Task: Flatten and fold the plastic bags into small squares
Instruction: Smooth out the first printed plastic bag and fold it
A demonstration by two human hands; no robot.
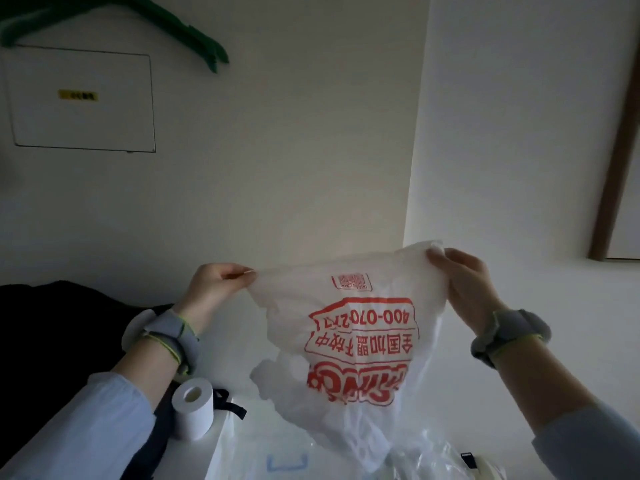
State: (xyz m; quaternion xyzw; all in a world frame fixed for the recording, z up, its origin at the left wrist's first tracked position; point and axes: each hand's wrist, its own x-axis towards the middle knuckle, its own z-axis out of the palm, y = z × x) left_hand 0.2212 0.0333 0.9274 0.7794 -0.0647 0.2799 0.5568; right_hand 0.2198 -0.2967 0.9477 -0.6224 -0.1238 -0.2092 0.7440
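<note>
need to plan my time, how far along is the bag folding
Early. No folded square shows anywhere. In hand: the left hand and right hand pinch the top corners of a white bag with red print, held up in the air, unfolded. Left: flattening and folding it, then the loose clear bags below.

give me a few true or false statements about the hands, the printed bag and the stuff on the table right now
1. The left hand pinches one top corner of the white plastic bag with red print. True.
2. The right hand rests flat on the table. False: it holds the bag's other top corner in the air.
3. The bag's red print reads upside down. True.
4. The bag lies folded into a small square. False: it hangs open and crumpled between the hands.
5. The white paper roll stands below the left forearm. True.
6. The green plastic hanger lies on the table. False: it is high on the wall.
</note>
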